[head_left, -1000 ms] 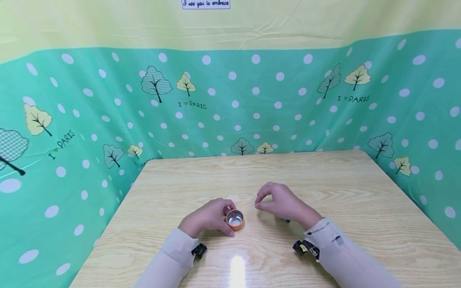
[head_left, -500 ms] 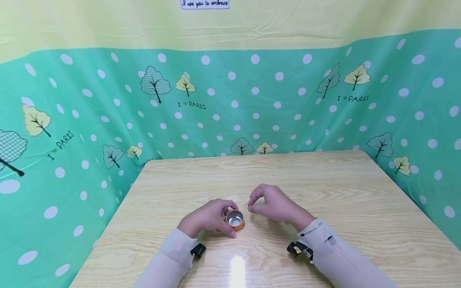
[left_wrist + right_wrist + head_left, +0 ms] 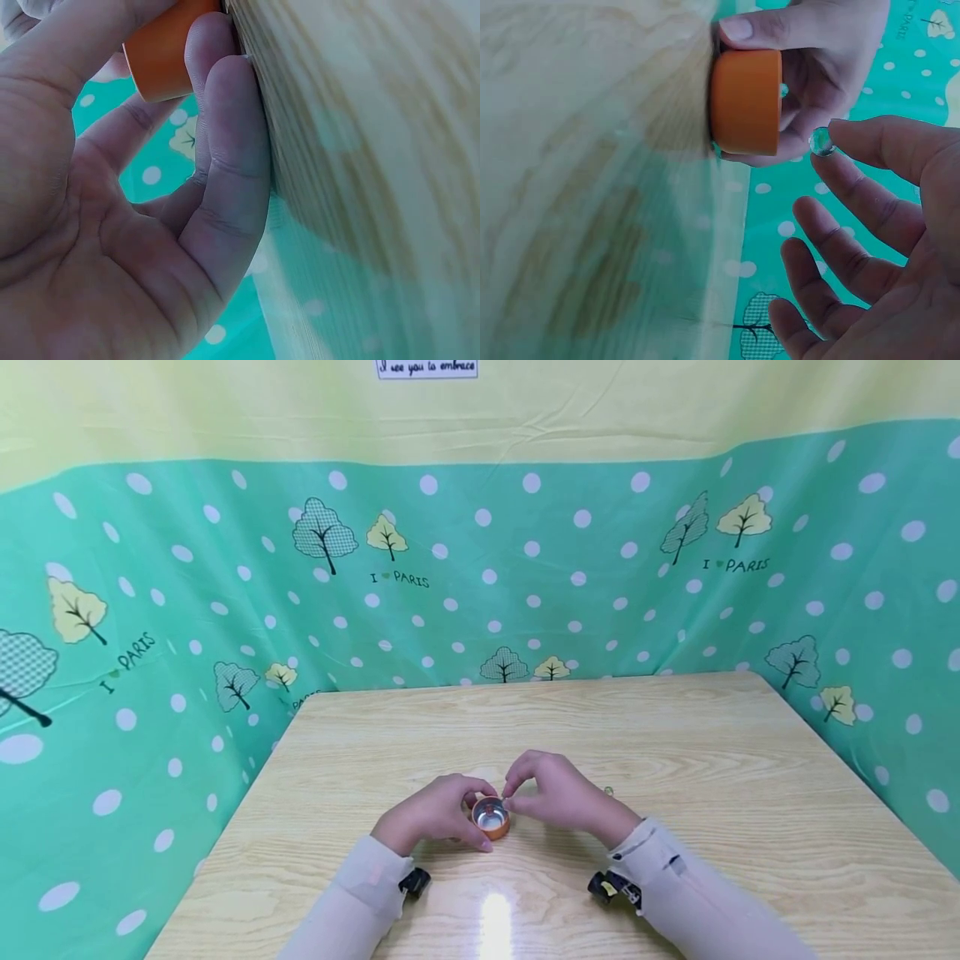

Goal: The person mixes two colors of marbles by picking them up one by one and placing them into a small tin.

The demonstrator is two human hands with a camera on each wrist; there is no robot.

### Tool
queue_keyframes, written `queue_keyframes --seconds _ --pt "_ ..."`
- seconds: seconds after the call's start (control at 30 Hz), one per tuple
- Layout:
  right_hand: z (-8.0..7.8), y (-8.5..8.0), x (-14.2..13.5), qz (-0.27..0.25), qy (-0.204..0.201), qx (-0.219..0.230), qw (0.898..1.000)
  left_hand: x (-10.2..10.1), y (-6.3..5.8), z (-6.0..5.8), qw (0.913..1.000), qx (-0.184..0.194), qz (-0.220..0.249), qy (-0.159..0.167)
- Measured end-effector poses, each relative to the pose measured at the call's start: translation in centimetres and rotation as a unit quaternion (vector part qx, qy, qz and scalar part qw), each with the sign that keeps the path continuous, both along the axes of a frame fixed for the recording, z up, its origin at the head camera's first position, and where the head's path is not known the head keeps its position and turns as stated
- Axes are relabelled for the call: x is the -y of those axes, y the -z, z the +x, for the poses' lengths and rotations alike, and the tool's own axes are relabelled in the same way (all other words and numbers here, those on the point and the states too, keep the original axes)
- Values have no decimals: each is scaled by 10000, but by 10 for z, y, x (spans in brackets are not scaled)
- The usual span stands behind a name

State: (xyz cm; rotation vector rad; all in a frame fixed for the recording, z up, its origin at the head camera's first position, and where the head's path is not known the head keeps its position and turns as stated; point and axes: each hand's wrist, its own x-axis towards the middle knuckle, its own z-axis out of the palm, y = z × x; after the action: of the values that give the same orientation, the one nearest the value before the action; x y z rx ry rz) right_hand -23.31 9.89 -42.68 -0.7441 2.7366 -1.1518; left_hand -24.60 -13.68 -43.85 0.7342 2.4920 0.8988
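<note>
A small orange cup (image 3: pixel 498 835) with a shiny metal inside stands on the table, mouth up. My left hand (image 3: pixel 438 814) holds it from the left, thumb at the near side and fingers round the far side. In the right wrist view its orange wall (image 3: pixel 746 105) rests right at the tabletop. My right hand (image 3: pixel 558 795) pinches a clear glass marble (image 3: pixel 822 141) between thumb and index fingertip, right at the cup's rim. The other right fingers are spread and bent. A small reddish mark shows inside the cup.
A small greenish round thing (image 3: pixel 608 791) lies on the wooden table (image 3: pixel 675 727) behind my right wrist. A green dotted curtain (image 3: pixel 532 577) closes off the back and sides. Each wrist carries a black camera.
My right hand has moved left to the cup's rim, pinching the marble. The greenish round thing has come into sight behind the wrist. My left hand and the cup stay nearly still.
</note>
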Motion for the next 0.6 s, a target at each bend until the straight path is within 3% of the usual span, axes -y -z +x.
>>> queue_keyframes --seconds 0.6 --pt "6 4 10 -159 -146 46 9998 -1 0 -1 9998 133 -70 -130"
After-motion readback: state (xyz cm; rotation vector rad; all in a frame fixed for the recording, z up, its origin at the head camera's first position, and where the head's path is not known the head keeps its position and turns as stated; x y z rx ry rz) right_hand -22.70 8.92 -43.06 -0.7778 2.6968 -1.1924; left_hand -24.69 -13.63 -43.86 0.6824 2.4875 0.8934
